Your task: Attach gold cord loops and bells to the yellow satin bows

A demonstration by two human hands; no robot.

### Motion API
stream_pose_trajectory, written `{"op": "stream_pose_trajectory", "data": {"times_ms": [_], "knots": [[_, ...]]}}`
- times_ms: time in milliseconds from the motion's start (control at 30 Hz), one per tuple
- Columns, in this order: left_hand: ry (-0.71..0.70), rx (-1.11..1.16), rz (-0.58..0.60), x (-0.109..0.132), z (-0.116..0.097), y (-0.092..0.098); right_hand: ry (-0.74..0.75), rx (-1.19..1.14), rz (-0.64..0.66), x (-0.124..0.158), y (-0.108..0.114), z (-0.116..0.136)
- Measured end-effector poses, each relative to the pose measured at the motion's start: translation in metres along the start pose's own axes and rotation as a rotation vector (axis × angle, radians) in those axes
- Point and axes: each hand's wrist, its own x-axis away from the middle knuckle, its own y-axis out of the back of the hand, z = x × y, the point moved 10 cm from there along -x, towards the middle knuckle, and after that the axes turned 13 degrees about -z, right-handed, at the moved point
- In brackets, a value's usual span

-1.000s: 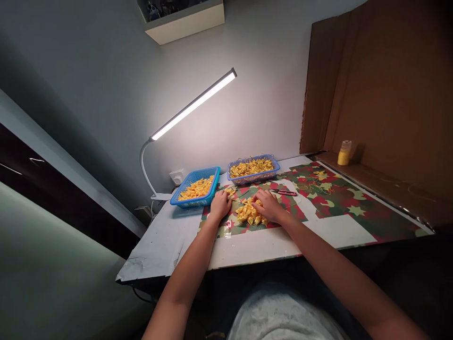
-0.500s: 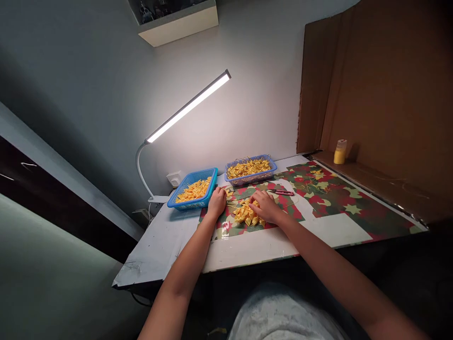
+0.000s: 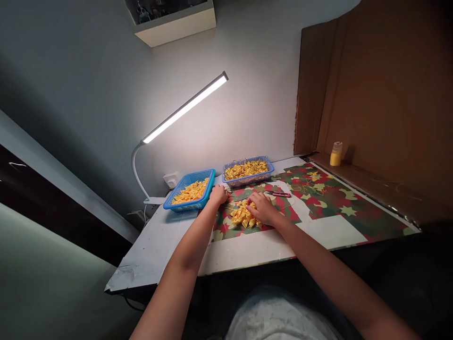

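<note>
A bunch of yellow folded ribbon-like pieces [image 3: 242, 216] lies on the camouflage-patterned table cover. My right hand [image 3: 262, 208] is at its right side, fingers curled down and closed on the edge of the bunch. Beside the right corner of the blue basket [image 3: 187, 206] my left hand [image 3: 218, 194] is closed. A small dark, shiny bit shows at its fingertips, too small to name. Thin cords run over the cover between the hands, and one trails out right of my right hand. The blue basket holds many loose yellow pieces [image 3: 193, 191].
A purple-blue basket [image 3: 247, 180] of golden twisted strands stands by the wall. Behind my right hand lies a pink-handled tool [image 3: 281, 194]. Yellow scraps [image 3: 313, 175] and a yellow-filled bottle [image 3: 336, 155] are at the right, near a cardboard panel [image 3: 382, 118]. A lit lamp [image 3: 186, 108] overhangs the left.
My left hand has turned slightly, its fingers now pointing more to the right, with a small dark bit showing. My right hand stays at the yellow bunch. The whole view has shifted a little.
</note>
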Motion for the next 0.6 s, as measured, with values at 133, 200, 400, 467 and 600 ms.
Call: {"op": "stream_pose_trajectory", "data": {"times_ms": [133, 200, 400, 467, 600], "knots": [[0.007, 0.107, -0.030, 0.007, 0.003, 0.004, 0.006, -0.029, -0.003, 0.000, 0.000, 0.001], [0.015, 0.195, -0.066, 0.012, 0.004, 0.011, 0.003, -0.051, -0.008, 0.000, 0.000, 0.001], [0.078, 0.611, -0.260, 0.014, 0.004, 0.048, -0.030, -0.157, -0.051, -0.002, 0.004, -0.001], [0.136, 0.783, -0.348, 0.014, 0.006, 0.062, -0.048, -0.223, -0.083, -0.003, 0.007, -0.002], [0.288, 1.135, -0.431, 0.029, 0.002, 0.069, -0.104, -0.434, -0.170, -0.007, 0.013, -0.006]]}}
